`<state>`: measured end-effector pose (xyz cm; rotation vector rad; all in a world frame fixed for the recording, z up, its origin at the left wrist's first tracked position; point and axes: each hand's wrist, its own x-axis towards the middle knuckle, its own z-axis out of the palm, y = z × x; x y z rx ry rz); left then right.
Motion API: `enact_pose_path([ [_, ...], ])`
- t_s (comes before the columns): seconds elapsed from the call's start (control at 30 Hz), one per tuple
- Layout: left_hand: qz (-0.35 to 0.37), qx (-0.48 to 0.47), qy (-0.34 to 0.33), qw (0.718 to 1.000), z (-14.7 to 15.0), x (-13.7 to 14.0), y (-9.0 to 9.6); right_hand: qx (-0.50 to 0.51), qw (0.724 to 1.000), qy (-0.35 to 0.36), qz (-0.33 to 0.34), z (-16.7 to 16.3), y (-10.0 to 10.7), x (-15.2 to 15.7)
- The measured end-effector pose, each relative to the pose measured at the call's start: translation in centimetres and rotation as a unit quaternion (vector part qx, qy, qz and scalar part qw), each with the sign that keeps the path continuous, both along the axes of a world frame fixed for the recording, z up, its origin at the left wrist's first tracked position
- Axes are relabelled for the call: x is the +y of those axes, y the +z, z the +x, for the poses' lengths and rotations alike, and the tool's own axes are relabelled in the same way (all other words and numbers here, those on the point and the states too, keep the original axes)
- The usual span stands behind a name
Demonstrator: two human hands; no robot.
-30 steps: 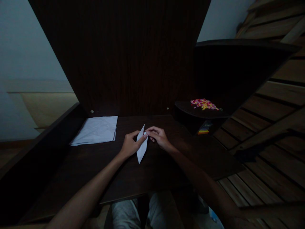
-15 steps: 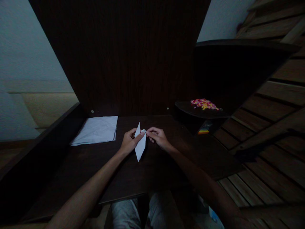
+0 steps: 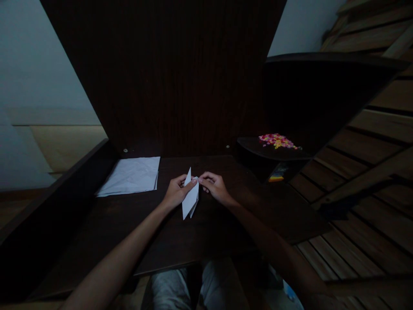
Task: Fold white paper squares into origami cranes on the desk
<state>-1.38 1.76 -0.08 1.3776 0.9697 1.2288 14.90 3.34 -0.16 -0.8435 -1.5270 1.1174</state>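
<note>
A piece of folded white paper (image 3: 190, 201) is held up over the dark desk, with one narrow point upward and two points hanging down. My left hand (image 3: 177, 189) grips it from the left, thumb across the front and fingers behind. At the paper's upper right edge, my right hand (image 3: 214, 186) pinches a small corner between thumb and fingers. Part of the fold behind the left thumb is hidden.
A stack of white paper sheets (image 3: 130, 174) lies at the desk's back left. On a small curved shelf (image 3: 250, 146) at the right is a heap of small pink, red and yellow pieces (image 3: 279, 141). A raised dark side panel (image 3: 64, 193) borders the desk's left.
The folded paper has tilted slightly, and its lower end now shows two separate points instead of one. Both hands keep their hold in nearly the same place.
</note>
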Motion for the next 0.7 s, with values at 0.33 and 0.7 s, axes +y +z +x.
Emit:
enact_pose_path([
  [0.33,0.065,-0.005,0.030,0.997,0.19,0.05,-0.13,-0.006,1.000,-0.001,-0.004,-0.07,-0.17,0.11],
  [0.7,0.035,0.033,0.046,0.998,0.21,-0.13,0.35,-0.012,1.000,-0.011,0.003,-0.03,-0.24,0.12],
])
